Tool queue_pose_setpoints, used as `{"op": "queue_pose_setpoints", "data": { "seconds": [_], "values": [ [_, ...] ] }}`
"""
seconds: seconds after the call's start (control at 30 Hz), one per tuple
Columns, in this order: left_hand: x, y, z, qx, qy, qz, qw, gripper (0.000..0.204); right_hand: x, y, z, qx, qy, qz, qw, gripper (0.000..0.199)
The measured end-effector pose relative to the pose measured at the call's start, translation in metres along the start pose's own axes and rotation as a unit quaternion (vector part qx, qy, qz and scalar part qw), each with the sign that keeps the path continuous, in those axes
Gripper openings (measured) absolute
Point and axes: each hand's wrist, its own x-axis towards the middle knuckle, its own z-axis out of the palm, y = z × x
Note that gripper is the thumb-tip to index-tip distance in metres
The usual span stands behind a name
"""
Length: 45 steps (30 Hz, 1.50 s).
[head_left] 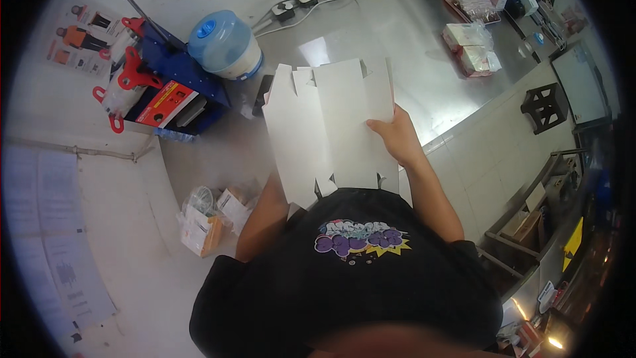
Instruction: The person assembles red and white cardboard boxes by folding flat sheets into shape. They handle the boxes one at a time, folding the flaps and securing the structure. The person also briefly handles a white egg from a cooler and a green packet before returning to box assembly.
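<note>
A partly folded white cardboard box blank [344, 119] is held up before my chest, its pale inner side showing. Creases run along it, and notched flaps stand at its far and near ends. My right hand [399, 138] grips its right edge, thumb on the pale face and the other fingers behind. From the lower left, my left forearm [262, 219] reaches up under the cardboard, which hides the left hand. A dark flat object [263, 93] lies partly covered beyond the blank's left edge.
A steel table [411, 33] spreads beyond the box blank. A blue lever machine [175, 86] and a blue-lidded round container [225, 45] stand left. Bagged packages [211, 219] lie near my left arm, and wrapped packs [472, 50] at right. A dark stool [544, 107] stands on the floor.
</note>
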Motion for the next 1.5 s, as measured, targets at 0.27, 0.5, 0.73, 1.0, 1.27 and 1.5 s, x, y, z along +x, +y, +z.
{"op": "queue_pose_setpoints", "data": {
  "seconds": [0.27,0.5,0.73,1.0,1.27,1.5],
  "values": [
    [-0.001,0.003,-0.037,-0.122,-0.066,0.017,0.990,0.078,0.005,0.010,-0.013,0.120,-0.018,0.054,0.991,0.038],
    [-0.016,0.019,-0.053,-0.130,-0.161,0.082,0.975,0.084,0.007,0.017,-0.005,0.043,0.028,-0.077,0.996,0.034],
    [-0.022,-0.007,-0.058,0.193,-0.028,0.120,0.974,0.080,0.015,0.077,0.003,-0.015,0.110,-0.134,0.985,0.027],
    [-0.048,-0.048,-0.049,0.177,-0.052,0.116,0.976,0.109,-0.001,0.114,-0.022,-0.097,0.135,-0.114,0.979,0.023],
    [-0.077,-0.069,-0.050,0.318,-0.109,0.124,0.934,0.128,-0.016,0.140,-0.029,-0.002,0.152,-0.062,0.987,0.020],
    [-0.068,-0.062,-0.043,0.255,-0.129,0.131,0.949,0.128,-0.004,0.145,-0.025,0.051,0.166,-0.023,0.985,0.019]
  ]
}}
